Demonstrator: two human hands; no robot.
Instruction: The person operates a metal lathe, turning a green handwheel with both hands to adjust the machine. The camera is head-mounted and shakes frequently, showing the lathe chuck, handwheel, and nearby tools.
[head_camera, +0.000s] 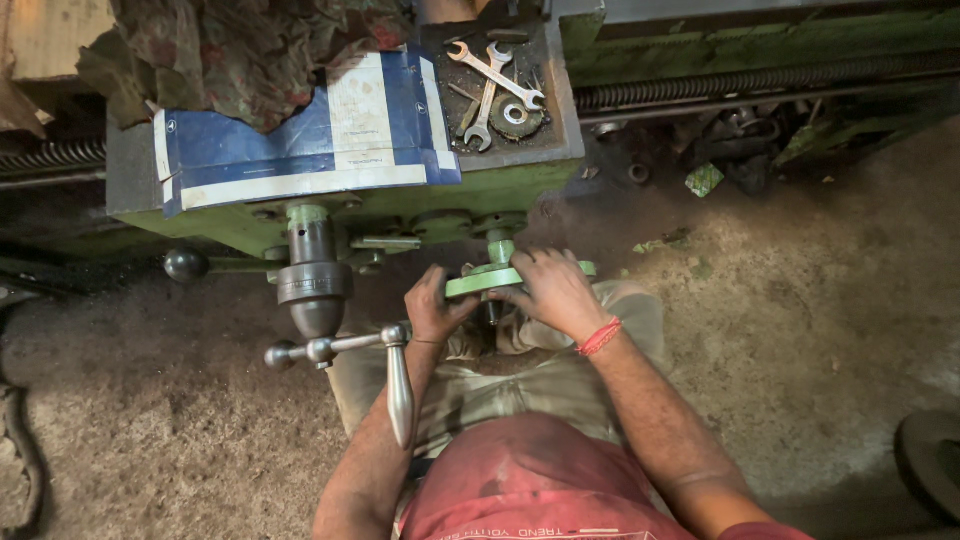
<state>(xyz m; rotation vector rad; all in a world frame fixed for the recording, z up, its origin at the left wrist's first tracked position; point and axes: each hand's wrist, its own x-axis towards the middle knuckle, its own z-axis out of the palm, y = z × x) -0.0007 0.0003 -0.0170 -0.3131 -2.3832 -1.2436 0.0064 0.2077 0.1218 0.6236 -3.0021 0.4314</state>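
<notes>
Handwheel (500, 279), green and round, sits on the front of the green lathe carriage (340, 215), just below its apron. I see it nearly edge-on, so its flat face lies close to level, its long axis runs left to right across my view, and its hub points up toward the machine. My left hand (433, 308) has its grip clenched on the wheel's left rim, thumb over the top. My right hand (552, 290) covers the right side, fingers curled onto the rim; a red thread band (600, 337) circles that wrist. To the left, a steel crank lever (398, 380) hangs down beside my left forearm. Above, two crossed spanners (490, 85) lie on the carriage's top surface, next to a blue-and-white sheet (300, 130).
</notes>
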